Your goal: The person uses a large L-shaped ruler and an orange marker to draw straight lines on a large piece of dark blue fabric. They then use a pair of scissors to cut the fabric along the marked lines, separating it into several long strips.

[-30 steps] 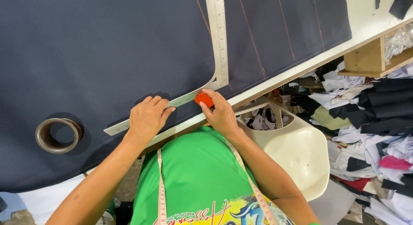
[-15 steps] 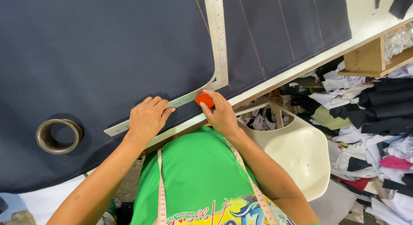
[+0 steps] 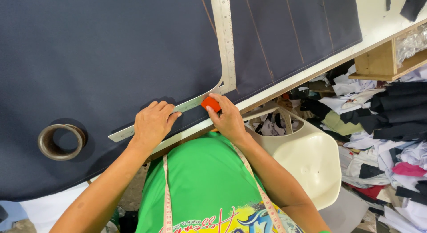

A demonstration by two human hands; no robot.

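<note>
- A small orange piece of tailor's chalk [image 3: 211,104] sits at the near edge of the dark navy fabric [image 3: 111,55], touching the short arm of the metal L-square ruler [image 3: 224,41] just beside its curved corner.
- The right hand [image 3: 227,119] pinches the chalk between thumb and fingertips, its tip against the ruler's lower edge.
- The left hand [image 3: 153,124] lies flat with fingers together, pressing down on the short arm of the ruler to pin it to the cloth.
- Judging from the cloth, several thin chalk lines [image 3: 293,28] already run lengthwise on the part right of the ruler's long arm, so some marking looks done; the broad stretch to the left shows no lines I can make out.
- Whether a line along the short arm has been started I cannot tell: the hands cover that edge.
- A metal ring [image 3: 61,141] rests on the fabric well left of the hands, apparently as a weight.
- The cloth lies on a white table [image 3: 378,24]; a cream plastic chair [image 3: 307,162] and heaped fabric scraps [image 3: 387,126] stand beyond its edge.
- A measuring tape [image 3: 167,193] hangs round the person's neck over a green shirt.
</note>
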